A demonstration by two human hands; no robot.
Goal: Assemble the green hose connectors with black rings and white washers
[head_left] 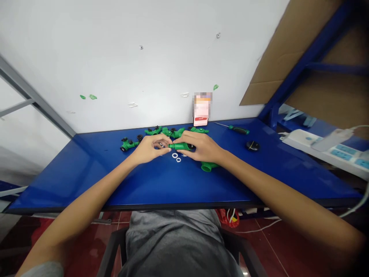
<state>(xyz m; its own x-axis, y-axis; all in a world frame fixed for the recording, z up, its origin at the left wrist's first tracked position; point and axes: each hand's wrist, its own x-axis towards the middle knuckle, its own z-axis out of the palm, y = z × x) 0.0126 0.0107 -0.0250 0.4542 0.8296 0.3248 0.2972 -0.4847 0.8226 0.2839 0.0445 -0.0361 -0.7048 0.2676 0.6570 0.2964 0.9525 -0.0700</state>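
Above the middle of the blue table, a green hose fitting [181, 146] with a narrow left end and a black right end lies level between both hands. My right hand [201, 147] is closed round its wider part, thumb below and fingers over the top. At the narrow tip, my left hand [151, 149] pinches with thumb and fingertips. Just under the fitting lie small white rings [175, 156] on the tabletop. A larger green fitting with a round opening [206, 167] sits partly hidden below my right hand.
Several green splitters with black parts [128, 144] lie along the back of the blue table [95, 165]. A phone [201, 111] leans on the wall. To the right are a green-handled screwdriver [239, 130], a black round object [253, 146] and a white power strip [323, 148].
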